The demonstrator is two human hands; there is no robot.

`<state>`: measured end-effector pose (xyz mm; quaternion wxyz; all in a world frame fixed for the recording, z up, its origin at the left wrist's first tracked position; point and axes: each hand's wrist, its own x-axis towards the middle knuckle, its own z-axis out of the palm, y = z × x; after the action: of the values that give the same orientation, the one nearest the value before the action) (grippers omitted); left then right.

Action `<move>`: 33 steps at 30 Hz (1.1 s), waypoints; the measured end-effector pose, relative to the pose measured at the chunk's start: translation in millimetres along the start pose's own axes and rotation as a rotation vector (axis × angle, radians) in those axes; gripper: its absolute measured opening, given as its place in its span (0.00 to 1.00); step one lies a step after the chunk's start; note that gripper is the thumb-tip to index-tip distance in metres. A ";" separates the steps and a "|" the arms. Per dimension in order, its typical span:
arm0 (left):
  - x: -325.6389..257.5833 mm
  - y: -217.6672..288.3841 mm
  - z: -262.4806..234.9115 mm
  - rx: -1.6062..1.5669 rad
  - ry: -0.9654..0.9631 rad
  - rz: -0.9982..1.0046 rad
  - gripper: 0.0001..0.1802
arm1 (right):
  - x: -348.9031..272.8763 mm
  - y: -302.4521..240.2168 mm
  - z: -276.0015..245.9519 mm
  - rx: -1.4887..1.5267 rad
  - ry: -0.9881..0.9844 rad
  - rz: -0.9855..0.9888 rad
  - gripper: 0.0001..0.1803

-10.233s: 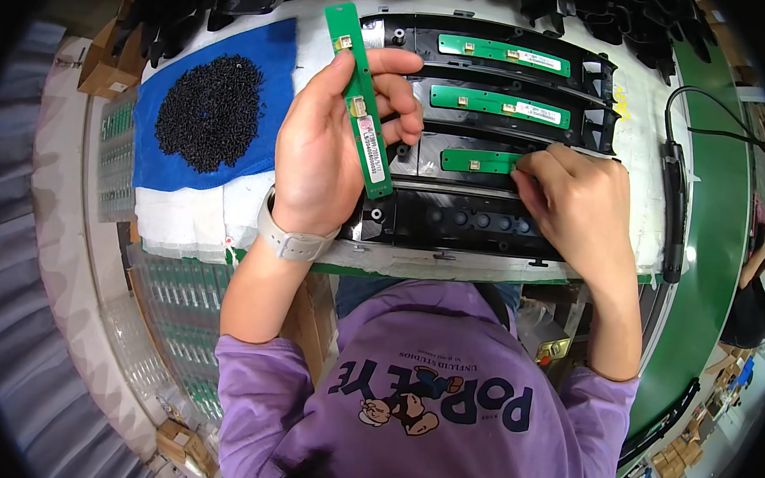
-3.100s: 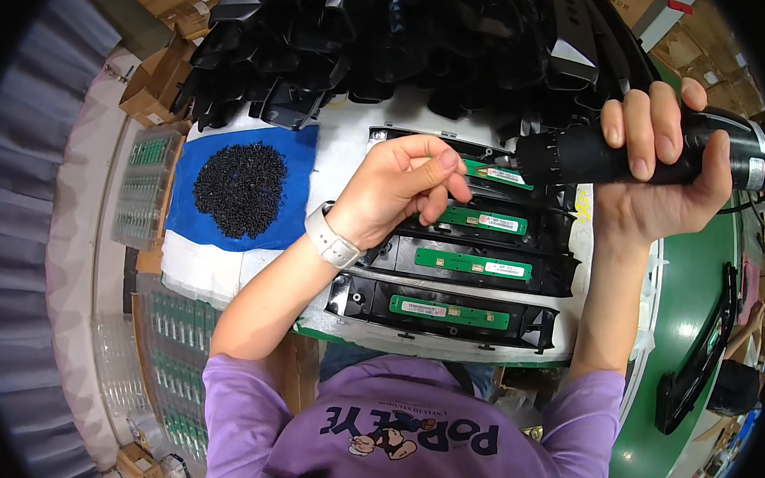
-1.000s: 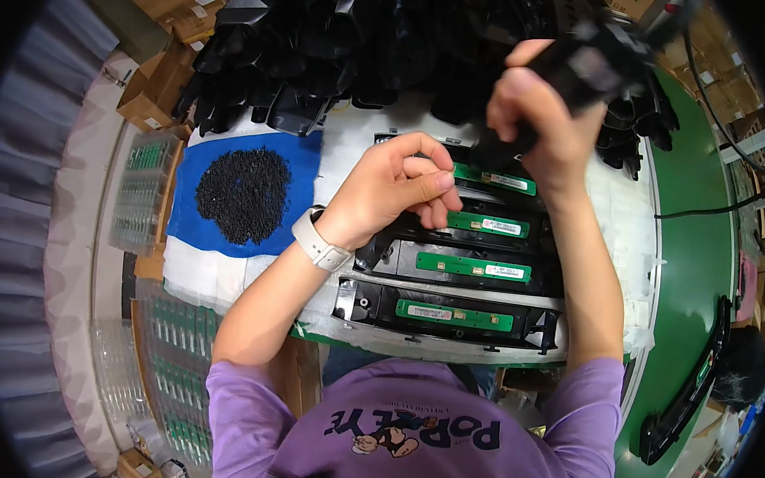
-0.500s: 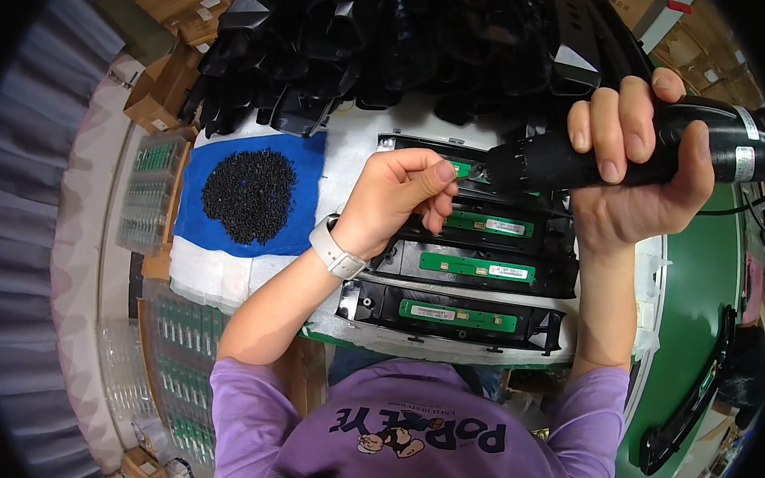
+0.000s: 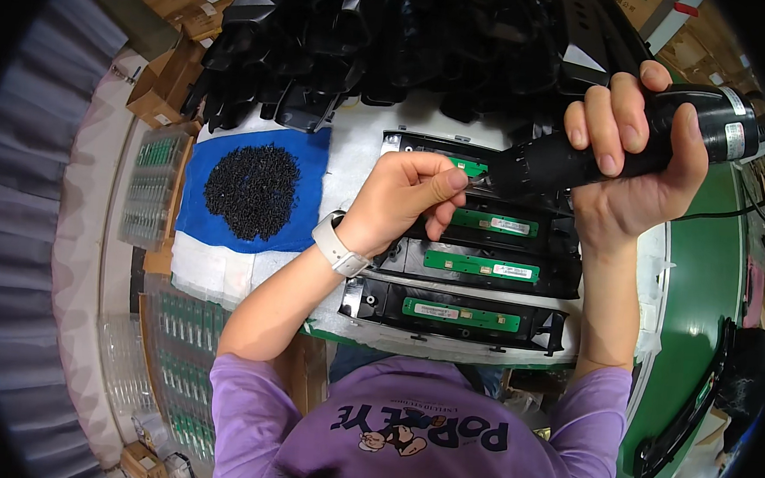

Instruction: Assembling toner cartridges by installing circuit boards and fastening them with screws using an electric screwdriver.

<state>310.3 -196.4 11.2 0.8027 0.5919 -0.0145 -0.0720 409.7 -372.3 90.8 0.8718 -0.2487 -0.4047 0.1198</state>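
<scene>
My right hand [image 5: 636, 171] is wrapped round a black electric screwdriver [image 5: 711, 129], held nearly level with its tip pointing left. At that tip, my left hand [image 5: 403, 190] pinches thumb and forefinger together; what is between them is too small to make out. Both hands are over the far end of a column of long black plastic housings [image 5: 379, 302]. Each housing carries a narrow green circuit board [image 5: 461, 315]; the farthest board is partly covered by my left fingers and the screwdriver.
To the left, a pile of small black screws [image 5: 252, 192] lies on a blue cloth [image 5: 313, 160]. Many black plastic parts [image 5: 385, 46] are heaped at the back. Clear trays of green boards [image 5: 185, 350] stand at the left. A cable [image 5: 717, 213] trails right.
My left hand has shifted slightly right, its pinch still at the screwdriver tip. The right hand and the screwdriver have tilted a little, the handle end rising slightly in view.
</scene>
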 end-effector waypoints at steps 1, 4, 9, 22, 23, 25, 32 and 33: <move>-1.1 0.0 -0.1 -0.073 -0.021 -0.049 0.16 | 0.9 0.8 2.6 0.020 0.045 -0.015 0.17; -1.5 11.5 0.0 0.062 0.061 -0.028 0.18 | 3.4 3.1 7.9 0.032 0.066 0.028 0.15; -5.9 27.5 -6.8 0.493 0.406 0.510 0.13 | 13.3 31.4 14.2 -0.520 0.106 0.132 0.13; -13.7 38.6 -11.9 0.341 0.192 0.858 0.05 | 14.9 73.1 5.9 -0.593 0.072 0.132 0.07; -11.7 36.7 -12.0 0.293 0.186 0.900 0.05 | 15.1 73.7 6.1 -0.610 0.075 0.141 0.06; -14.3 38.0 -10.6 0.252 0.190 0.943 0.05 | 14.5 76.9 11.1 -0.609 0.087 0.139 0.06; -20.5 43.6 -3.3 0.055 0.218 0.956 0.07 | 17.2 87.0 14.8 -0.730 -0.045 0.181 0.07; -20.9 44.5 -5.8 0.032 0.184 0.901 0.07 | 17.8 85.7 15.2 -0.731 -0.046 0.179 0.07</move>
<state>294.6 -175.3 53.1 0.7426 0.5430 -0.2002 0.3371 408.9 -287.2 65.1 0.7023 -0.5750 -0.4169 0.0490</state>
